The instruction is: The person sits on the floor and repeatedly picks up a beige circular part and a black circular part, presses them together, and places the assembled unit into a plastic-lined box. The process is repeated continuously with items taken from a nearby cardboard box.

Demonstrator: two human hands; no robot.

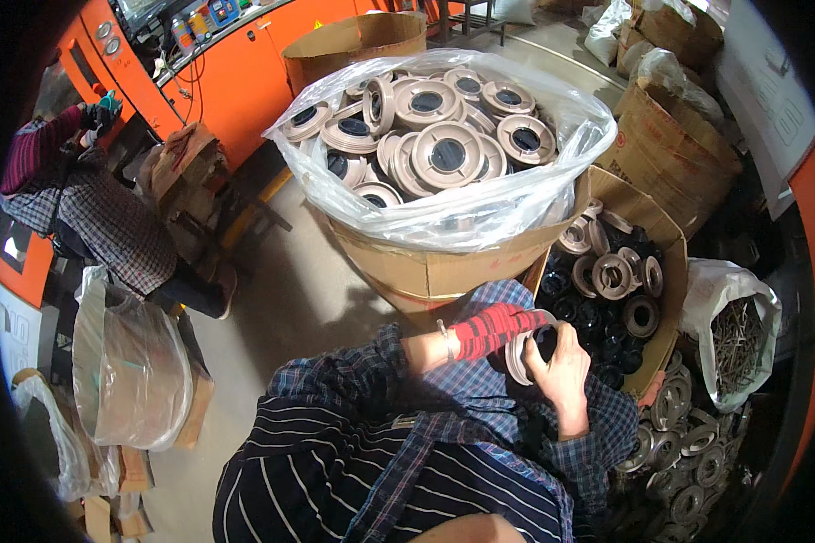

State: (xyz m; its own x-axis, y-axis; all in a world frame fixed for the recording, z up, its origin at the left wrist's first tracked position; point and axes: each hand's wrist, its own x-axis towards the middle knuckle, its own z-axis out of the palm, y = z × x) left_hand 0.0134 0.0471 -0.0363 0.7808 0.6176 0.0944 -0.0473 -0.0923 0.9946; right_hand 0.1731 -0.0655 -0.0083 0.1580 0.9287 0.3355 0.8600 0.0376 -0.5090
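Above my lap, both hands are closed on one taupe round plastic part [517, 359], tilted on its edge, with a black piece [546, 340] showing at its middle. My left hand [498, 331], in a red and black striped glove, grips its upper left edge. Bare, my right hand [563, 369] pinches it from the right, the thumb toward the black piece. Just beyond my right hand stands an open carton [666, 237] of taupe rings [613, 275] and black round pieces [589, 315]. The fingertips on the far side of the part are hidden.
A big carton [407, 269] with a clear liner bag [462, 222] ahead is heaped with taupe discs [447, 156]. At right are a white sack [753, 288] of thin sticks and piled rings [675, 403]. A co-worker [109, 204] stands left, near orange machines [235, 86].
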